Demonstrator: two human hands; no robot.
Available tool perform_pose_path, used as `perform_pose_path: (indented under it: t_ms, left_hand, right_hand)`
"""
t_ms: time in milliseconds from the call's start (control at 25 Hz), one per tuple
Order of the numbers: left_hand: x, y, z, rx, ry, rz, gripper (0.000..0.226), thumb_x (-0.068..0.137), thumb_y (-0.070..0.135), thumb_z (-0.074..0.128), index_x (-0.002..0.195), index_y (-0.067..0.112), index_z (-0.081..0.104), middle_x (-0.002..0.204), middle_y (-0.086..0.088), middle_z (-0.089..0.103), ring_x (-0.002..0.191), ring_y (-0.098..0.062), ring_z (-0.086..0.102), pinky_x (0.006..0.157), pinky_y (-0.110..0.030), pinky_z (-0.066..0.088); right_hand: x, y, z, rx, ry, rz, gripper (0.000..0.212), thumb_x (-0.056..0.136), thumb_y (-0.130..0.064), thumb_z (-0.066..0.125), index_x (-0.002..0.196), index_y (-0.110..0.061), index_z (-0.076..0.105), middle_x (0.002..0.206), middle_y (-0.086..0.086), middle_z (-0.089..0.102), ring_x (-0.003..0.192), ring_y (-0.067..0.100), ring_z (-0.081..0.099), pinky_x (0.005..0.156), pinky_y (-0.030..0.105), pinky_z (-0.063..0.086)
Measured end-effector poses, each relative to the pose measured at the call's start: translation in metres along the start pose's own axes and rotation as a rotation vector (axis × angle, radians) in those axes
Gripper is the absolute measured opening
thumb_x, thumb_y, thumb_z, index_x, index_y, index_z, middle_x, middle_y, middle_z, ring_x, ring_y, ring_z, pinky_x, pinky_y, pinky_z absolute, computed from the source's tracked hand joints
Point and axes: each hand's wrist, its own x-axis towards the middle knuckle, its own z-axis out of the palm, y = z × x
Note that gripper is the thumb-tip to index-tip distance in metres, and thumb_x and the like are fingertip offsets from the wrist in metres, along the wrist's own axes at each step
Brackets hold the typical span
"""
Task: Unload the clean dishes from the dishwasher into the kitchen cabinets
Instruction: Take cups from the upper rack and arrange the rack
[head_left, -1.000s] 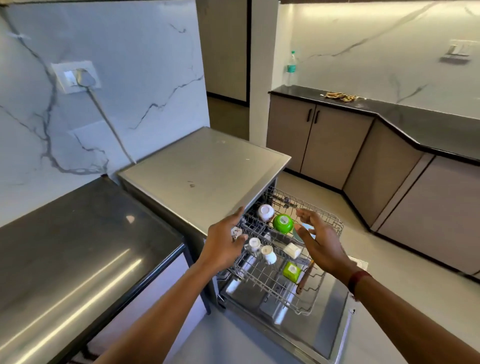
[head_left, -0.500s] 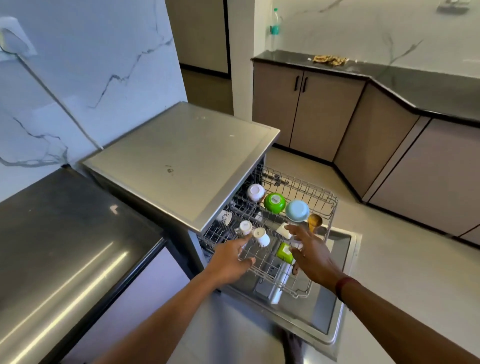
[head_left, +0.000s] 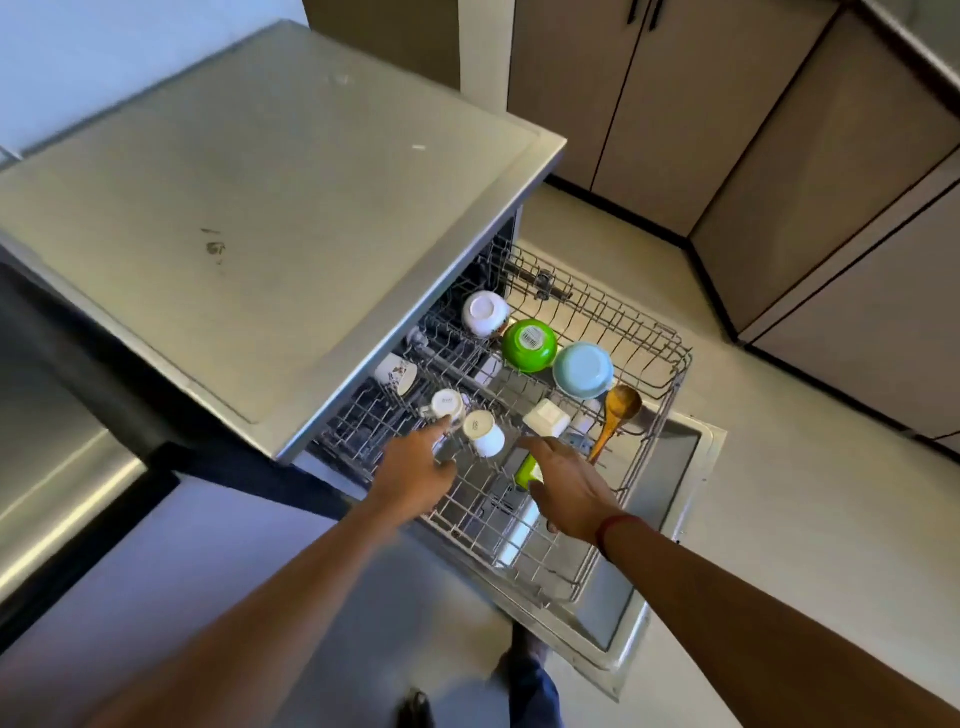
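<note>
Reaches both hands down over the pulled-out dishwasher rack (head_left: 670, 358). Holds the left hand (head_left: 415, 475) at the rack's 8 o'clock side, first finger (head_left: 439, 427) stuck out straight, other fingers loosely bent. Touches or nearly touches a small white cup (head_left: 447, 405) with that fingertip; hard to tell which. Grips nothing with it.

Holds the right hand (head_left: 569, 491) open and palm down at the rack's 6 o'clock side, fingers spread a little. Hangs it over part of a green square dish (head_left: 525, 470), with no finger curled round anything. Points toward a white square dish (head_left: 546, 418) at 12 o'clock from the hand, close but apart. Wears a red band (head_left: 609, 530) on that wrist.

Leaves every dish in the rack: a second white cup (head_left: 485, 436) at 4 o'clock of the first, a flowery cup (head_left: 396, 373) at 10 o'clock, then a white bowl (head_left: 484, 312), green bowl (head_left: 529, 344) and blue bowl (head_left: 583, 370) bottom-up toward 12 o'clock, and a wooden spoon (head_left: 618, 410) at 3 o'clock. Shows brown cabinets (head_left: 649, 104) shut, up at 1 o'clock.
</note>
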Motion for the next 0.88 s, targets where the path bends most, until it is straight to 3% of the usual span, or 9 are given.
perform_pose_path:
  t_ms: [40,120,240,360,520,600,680,880]
  left_hand:
    - [0.014,-0.004,0.006,0.017,0.003,-0.013,0.06,0.091,0.004,0.058,0.147,0.014,0.038,0.063,-0.005,0.057,0.029,0.0,0.04,0.034,-0.013,0.032]
    - [0.04,-0.013,0.018,0.052,0.004,-0.047,0.059,0.091,0.005,0.058,0.146,0.015,0.038,0.063,0.006,0.051,0.033,-0.001,0.04,0.035,-0.013,0.034]
    - [0.071,-0.027,0.027,0.109,0.029,-0.112,0.06,0.091,0.015,0.059,0.146,0.02,0.037,0.09,-0.003,0.062,0.064,-0.009,0.058,0.046,-0.021,0.046]
    - [0.096,-0.045,0.038,0.166,0.055,-0.17,0.06,0.088,0.021,0.061,0.145,0.018,0.041,0.128,-0.011,0.06,0.103,-0.031,0.062,0.077,-0.043,0.057]
    - [0.123,-0.062,0.048,0.23,0.082,-0.171,0.057,0.089,0.014,0.062,0.143,0.01,0.043,0.141,-0.012,0.051,0.125,-0.029,0.053,0.098,-0.039,0.05]
    - [0.136,-0.068,0.052,0.209,0.115,-0.171,0.059,0.087,0.01,0.063,0.143,0.01,0.042,0.143,-0.011,0.049,0.129,-0.028,0.048,0.105,-0.04,0.044]
    - [0.148,-0.074,0.056,0.188,0.161,-0.168,0.061,0.085,0.009,0.066,0.142,0.011,0.045,0.137,-0.01,0.054,0.125,-0.026,0.051,0.102,-0.038,0.045]
    - [0.174,-0.084,0.067,0.209,0.206,-0.175,0.068,0.081,0.022,0.073,0.142,0.013,0.043,0.136,-0.009,0.055,0.125,-0.029,0.051,0.101,-0.043,0.045]
  right_hand:
    - [0.015,0.007,0.003,-0.026,-0.008,-0.019,0.059,0.089,-0.004,0.055,0.143,-0.021,0.039,0.142,0.006,0.048,0.112,0.024,0.059,0.08,0.026,0.05]
    - [0.044,0.017,0.011,-0.048,-0.025,-0.059,0.058,0.088,-0.003,0.053,0.142,-0.02,0.042,0.14,0.006,0.05,0.114,0.026,0.057,0.083,0.031,0.051]
    - [0.08,0.029,0.026,-0.083,-0.054,-0.117,0.058,0.087,-0.006,0.055,0.142,-0.018,0.042,0.138,0.007,0.051,0.119,0.029,0.052,0.089,0.038,0.05]
    - [0.108,0.037,0.04,-0.13,-0.104,-0.121,0.062,0.084,-0.011,0.059,0.143,-0.019,0.041,0.144,0.005,0.047,0.13,0.03,0.042,0.097,0.043,0.047]
    - [0.135,0.042,0.049,-0.178,-0.156,-0.201,0.065,0.087,-0.017,0.06,0.147,-0.018,0.036,0.153,0.003,0.036,0.139,0.029,0.031,0.107,0.046,0.037]
    - [0.148,0.043,0.054,-0.211,-0.165,-0.268,0.065,0.09,-0.02,0.059,0.149,-0.019,0.033,0.156,0.001,0.032,0.141,0.028,0.027,0.11,0.043,0.03]
    - [0.159,0.045,0.061,-0.236,-0.179,-0.313,0.069,0.091,-0.024,0.06,0.152,-0.02,0.028,0.158,-0.001,0.027,0.144,0.027,0.023,0.111,0.042,0.026]
    - [0.178,0.047,0.076,-0.297,-0.225,-0.365,0.074,0.091,-0.032,0.061,0.153,-0.022,0.021,0.16,0.0,0.021,0.147,0.028,0.016,0.115,0.044,0.018]
